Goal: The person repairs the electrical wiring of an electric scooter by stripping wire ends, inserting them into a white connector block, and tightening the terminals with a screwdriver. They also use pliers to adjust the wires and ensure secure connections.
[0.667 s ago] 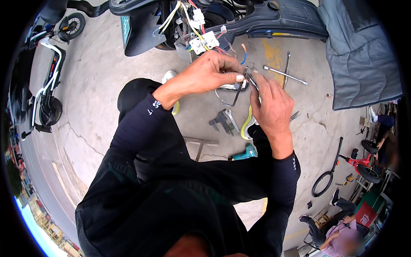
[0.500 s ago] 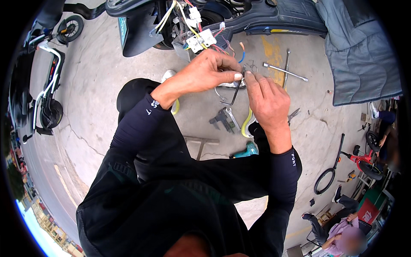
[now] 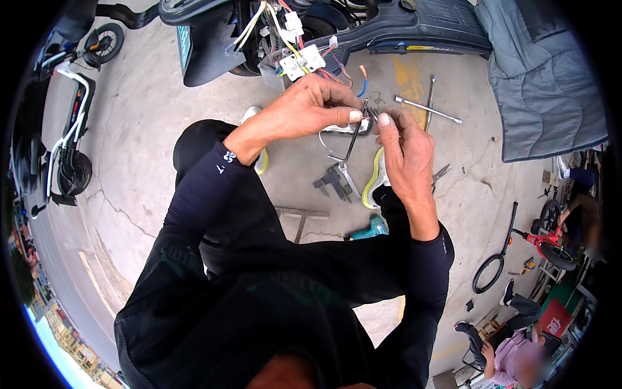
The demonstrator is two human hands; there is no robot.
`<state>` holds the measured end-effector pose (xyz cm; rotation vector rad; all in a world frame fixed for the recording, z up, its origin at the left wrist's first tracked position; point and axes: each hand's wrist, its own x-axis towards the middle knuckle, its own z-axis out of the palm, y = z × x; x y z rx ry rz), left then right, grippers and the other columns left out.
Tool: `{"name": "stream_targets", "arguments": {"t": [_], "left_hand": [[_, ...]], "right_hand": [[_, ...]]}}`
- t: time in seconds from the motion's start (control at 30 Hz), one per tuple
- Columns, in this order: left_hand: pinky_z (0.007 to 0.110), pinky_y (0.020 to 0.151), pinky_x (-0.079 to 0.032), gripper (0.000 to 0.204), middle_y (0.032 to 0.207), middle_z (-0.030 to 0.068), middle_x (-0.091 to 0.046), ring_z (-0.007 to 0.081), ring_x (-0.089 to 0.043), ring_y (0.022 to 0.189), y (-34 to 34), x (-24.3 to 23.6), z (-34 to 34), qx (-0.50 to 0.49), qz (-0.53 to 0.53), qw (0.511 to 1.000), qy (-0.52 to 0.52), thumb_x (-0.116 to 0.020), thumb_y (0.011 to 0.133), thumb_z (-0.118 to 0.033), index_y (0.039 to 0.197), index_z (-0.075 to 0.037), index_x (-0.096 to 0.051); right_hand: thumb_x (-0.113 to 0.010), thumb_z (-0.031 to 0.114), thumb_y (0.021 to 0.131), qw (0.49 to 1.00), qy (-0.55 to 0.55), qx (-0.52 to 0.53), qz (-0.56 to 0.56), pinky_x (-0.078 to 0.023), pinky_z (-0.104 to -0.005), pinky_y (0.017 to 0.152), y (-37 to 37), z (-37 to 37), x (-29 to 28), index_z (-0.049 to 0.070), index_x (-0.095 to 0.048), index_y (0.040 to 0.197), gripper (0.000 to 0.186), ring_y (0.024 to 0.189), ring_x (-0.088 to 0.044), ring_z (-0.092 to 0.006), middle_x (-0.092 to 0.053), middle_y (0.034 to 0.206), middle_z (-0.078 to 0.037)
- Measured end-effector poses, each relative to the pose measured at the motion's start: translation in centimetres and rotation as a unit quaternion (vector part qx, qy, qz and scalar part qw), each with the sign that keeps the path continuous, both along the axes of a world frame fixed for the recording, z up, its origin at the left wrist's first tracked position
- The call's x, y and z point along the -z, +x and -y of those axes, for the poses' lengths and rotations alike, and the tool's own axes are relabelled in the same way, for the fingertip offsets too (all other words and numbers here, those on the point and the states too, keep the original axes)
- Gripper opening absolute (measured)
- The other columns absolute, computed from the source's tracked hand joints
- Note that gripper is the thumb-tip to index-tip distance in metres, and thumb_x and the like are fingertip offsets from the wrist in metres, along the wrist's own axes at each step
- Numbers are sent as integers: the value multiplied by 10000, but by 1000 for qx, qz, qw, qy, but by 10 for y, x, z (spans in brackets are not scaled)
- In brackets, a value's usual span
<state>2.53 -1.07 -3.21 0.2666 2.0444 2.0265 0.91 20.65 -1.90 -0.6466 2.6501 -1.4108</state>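
Observation:
My left hand (image 3: 304, 110) pinches the upper end of a thin black L-shaped rod (image 3: 354, 142), which looks like a hex key; its short bent end points down toward the floor. Close beside it, my right hand (image 3: 408, 144) has its fingers curled, with the thumb against the index finger. Whatever lies between those fingertips is too small to make out. Beneath the hands, partly hidden by them, sits a pale part with a dark rim (image 3: 337, 129). White connectors (image 3: 302, 62) with coloured wires hang from the scooter (image 3: 414, 29) just beyond my left hand.
Crossed metal socket wrenches (image 3: 429, 109), a pair of pliers (image 3: 440, 174), a dark caliper-like tool (image 3: 332, 185), a spanner (image 3: 348, 180) and a teal power tool (image 3: 372, 228) lie on the concrete. A grey quilted cover (image 3: 547, 91) hangs at right. Another person (image 3: 518, 347) sits lower right.
My right hand has drawn slightly away from the rod's top, and its fingers have curled in from a straighter pose. My left hand keeps its pinch on the rod.

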Motion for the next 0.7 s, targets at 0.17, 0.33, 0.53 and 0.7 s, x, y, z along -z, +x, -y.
{"name": "stream_targets", "arguments": {"t": [0.17,0.33,0.53,0.7], "left_hand": [[238,658,-457,202,826,10,-649,62,-559,750,-2,1,5,19,-34,998,-41,-713,921,-147,1002,38,-707],[255,653,-470,228,787,16,-657,75,-575,733,0,2,2,0,-34,998,-54,-718,911,-168,994,44,-709],[261,634,-464,232,758,19,-657,77,-573,714,2,5,1,-9,-16,999,-33,-718,910,-182,979,39,-716],[257,645,-480,230,762,20,-661,77,-586,713,-1,1,3,5,-14,1000,-11,-713,917,-188,974,34,-718]], "right_hand": [[-705,97,757,865,195,-79,-456,-501,-292,575,-5,0,6,97,-662,1042,288,744,-647,-176,-649,924,-28],[-684,143,802,883,165,-109,-426,-433,-267,500,-8,2,12,65,-636,954,178,622,-584,-153,-617,804,-27],[-624,276,942,817,-284,-15,501,-397,-246,475,-5,4,5,11,-616,887,271,527,-544,-121,-582,691,-19],[-655,144,900,951,69,-20,-299,-473,-273,541,-4,5,9,55,-651,1019,149,642,-646,-218,-642,795,-68]]}}
